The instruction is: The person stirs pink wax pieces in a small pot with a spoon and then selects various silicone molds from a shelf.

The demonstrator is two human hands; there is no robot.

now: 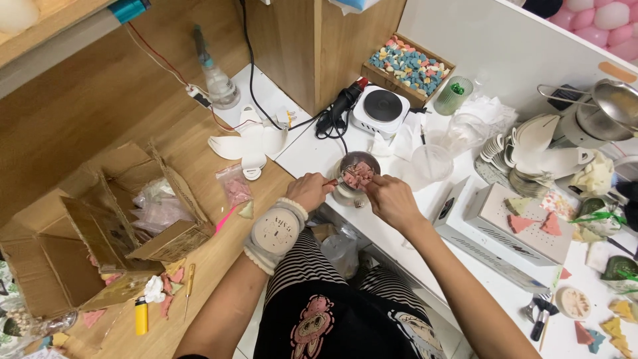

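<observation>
A small metal cup (350,194) filled with pink chunks (359,174) stands at the near edge of the white table (306,154). My left hand (310,191), with a padded wrist band on the forearm, grips the cup's handle at its left side. At the cup's right rim is my right hand (391,198), fingers pinched on a thin metal tool that reaches in among the pink chunks. Both hands sit close together above my lap.
Behind the cup stand a white hotplate (381,108), clear plastic cups (432,161) and a wooden tray of coloured pieces (408,65). A white box (508,229) with pink wedges lies at the right. An open cardboard box (106,226) and a yellow lighter (141,316) are on the wooden surface at the left.
</observation>
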